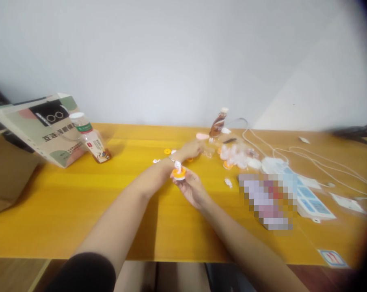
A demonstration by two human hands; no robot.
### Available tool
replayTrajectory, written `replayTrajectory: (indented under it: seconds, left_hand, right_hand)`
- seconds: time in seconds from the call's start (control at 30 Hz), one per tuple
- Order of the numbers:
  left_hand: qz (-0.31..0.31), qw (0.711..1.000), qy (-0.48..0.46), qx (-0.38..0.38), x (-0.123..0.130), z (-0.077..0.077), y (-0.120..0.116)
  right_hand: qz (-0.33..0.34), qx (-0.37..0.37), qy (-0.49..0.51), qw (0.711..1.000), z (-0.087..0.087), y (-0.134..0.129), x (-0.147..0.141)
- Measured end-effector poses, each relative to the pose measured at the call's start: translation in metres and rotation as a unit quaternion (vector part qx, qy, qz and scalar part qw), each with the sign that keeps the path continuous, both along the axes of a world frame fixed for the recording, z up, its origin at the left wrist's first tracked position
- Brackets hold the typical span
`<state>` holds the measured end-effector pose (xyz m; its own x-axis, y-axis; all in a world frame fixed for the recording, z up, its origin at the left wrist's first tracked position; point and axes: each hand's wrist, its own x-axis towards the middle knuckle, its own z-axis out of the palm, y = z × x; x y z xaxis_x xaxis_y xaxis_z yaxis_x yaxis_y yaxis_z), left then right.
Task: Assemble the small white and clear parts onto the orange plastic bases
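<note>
My right hand (pixel 192 187) pinches an orange round base (pixel 179 174) with a white rim. A small white figure (pixel 178 165) stands on top of it. Beyond, my left hand (pixel 193 149) stretches across to the far middle of the table, its forearm passing just behind the figure. Its fingers are blurred at the edge of a clear plastic dome (pixel 208 150), and whether they grip it cannot be made out. Close to the left wrist lie a yellow-orange round piece (pixel 167 151) and a small white piece (pixel 156 161). Another small white piece (pixel 228 183) lies right of my right hand.
Several clear domes (pixel 236 156) with orange parts are heaped right of centre. Behind stands a brown drink bottle (pixel 218 123). A power strip (pixel 313 198), white cables (pixel 332 164) and a pixelated object (pixel 267 200) occupy the right. Leftward are a tea bottle (pixel 92 140) and a printed bag (pixel 49 134).
</note>
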<state>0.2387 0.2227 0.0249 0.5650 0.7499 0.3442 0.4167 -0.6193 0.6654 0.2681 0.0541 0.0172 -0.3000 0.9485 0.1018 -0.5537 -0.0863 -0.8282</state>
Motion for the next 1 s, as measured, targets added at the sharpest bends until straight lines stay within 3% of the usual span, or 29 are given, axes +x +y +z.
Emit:
replayTrajectory:
  seconds: [0.2, 0.33, 0.5, 0.57, 0.63, 0.77, 1.0]
  left_hand:
    - [0.028, 0.998, 0.025, 0.042, -0.004, 0.000, -0.002]
    - [0.068, 0.995, -0.053, 0.044, -0.032, 0.009, -0.020]
    - [0.104, 0.944, -0.304, -0.079, -0.101, 0.020, -0.082]
    - [0.133, 0.916, -0.372, -0.077, -0.123, 0.021, -0.112]
    - [0.145, 0.907, -0.391, -0.056, -0.136, 0.020, -0.139]
    - [0.135, 0.918, -0.372, -0.038, -0.138, 0.011, -0.165]
    - [0.157, 0.909, -0.385, -0.032, -0.140, -0.003, -0.161]
  right_hand:
    - [0.018, 0.001, -0.003, 1.000, -0.003, 0.001, 0.001]
    - [0.009, -0.013, -0.004, 1.000, -0.004, 0.001, 0.001]
    - [0.002, -0.024, 0.007, 1.000, -0.004, -0.002, -0.004]
    - [-0.013, -0.022, 0.003, 1.000, -0.005, -0.002, -0.006]
    - [-0.024, -0.015, -0.005, 1.000, -0.005, -0.003, -0.009]
    - [-0.024, 0.002, -0.025, 0.999, -0.005, -0.003, -0.010]
    - [-0.026, 0.008, -0.065, 0.998, -0.006, -0.004, -0.011]
